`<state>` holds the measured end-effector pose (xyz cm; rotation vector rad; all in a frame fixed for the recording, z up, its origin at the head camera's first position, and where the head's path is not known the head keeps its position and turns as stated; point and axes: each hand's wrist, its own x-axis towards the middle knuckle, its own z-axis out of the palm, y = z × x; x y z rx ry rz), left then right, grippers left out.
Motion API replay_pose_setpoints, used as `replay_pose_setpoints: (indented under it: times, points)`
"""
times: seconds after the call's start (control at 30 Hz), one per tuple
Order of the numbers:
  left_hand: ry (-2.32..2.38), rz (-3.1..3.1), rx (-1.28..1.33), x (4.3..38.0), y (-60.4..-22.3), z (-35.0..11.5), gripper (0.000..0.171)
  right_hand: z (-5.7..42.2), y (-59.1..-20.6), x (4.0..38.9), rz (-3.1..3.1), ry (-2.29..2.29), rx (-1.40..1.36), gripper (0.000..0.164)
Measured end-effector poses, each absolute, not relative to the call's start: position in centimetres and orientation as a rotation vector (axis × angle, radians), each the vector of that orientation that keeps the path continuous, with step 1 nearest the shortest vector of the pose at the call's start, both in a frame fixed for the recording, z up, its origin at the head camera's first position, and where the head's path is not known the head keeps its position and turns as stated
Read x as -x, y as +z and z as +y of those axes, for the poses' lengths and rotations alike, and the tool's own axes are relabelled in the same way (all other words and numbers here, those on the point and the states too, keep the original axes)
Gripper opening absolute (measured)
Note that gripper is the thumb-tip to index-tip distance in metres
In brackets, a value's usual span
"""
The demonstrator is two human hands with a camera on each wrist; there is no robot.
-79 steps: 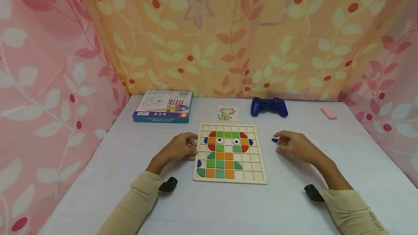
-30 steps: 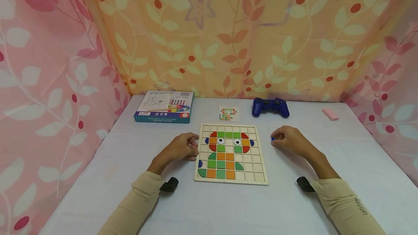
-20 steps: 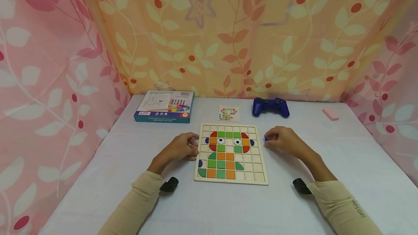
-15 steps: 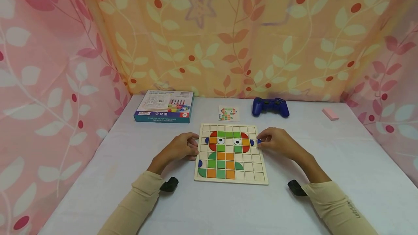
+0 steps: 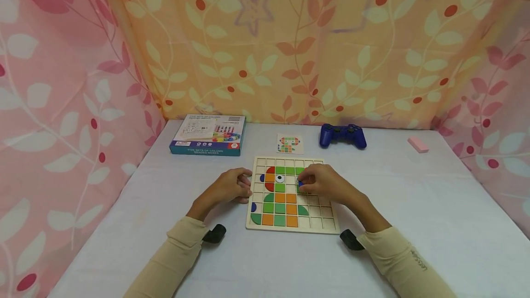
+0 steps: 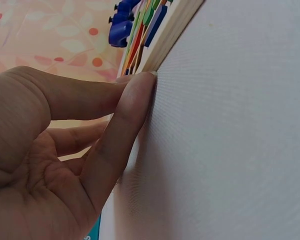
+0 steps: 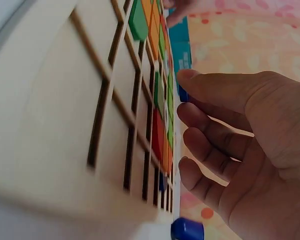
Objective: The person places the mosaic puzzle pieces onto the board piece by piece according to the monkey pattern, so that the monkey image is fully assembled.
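A light wooden grid board [image 5: 327,224] lies on the white table, with orange, green, red and blue tiles and a white eye tile [image 5: 279,178] set in its squares. My left hand [image 5: 227,186] touches the board's left edge with thumb and fingertips, its fingers relaxed. Over the upper right part of the board, my right hand [image 5: 329,182] pinches a small blue tile [image 7: 183,94] between thumb and index finger. In the right wrist view the tile is held above the board's surface, the other fingers bent. The right hand hides the board's right-hand eye, red and blue tiles in the head view.
Behind the board lies a small pattern card [image 5: 290,144]. A blue game controller [image 5: 342,136] is to its right, and a pink block [image 5: 418,144] lies further right. At the back left sits a flat box [image 5: 207,136]. Patterned cloth [image 5: 265,59] hangs behind the table.
My right hand has moved left from beside the board to over its upper right part, carrying the blue tile. The left hand has stayed at the board's left edge.
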<state>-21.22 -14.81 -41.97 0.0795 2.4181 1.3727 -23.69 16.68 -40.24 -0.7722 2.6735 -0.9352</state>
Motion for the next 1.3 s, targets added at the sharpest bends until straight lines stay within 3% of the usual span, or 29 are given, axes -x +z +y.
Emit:
replay_pose_setpoints:
  times: [0.77, 1.3]
  points:
    - [1.391, 2.373, -0.108, 21.5, -42.0, -15.2, 0.060, 7.5, -40.5, 22.6, 2.561, -0.893, 0.989, 0.020]
    - [1.435, 2.367, -0.161, 21.3, -41.8, -15.2, 0.058, 5.6, -40.6, 22.3, 2.572, -0.830, 1.019, 0.022]
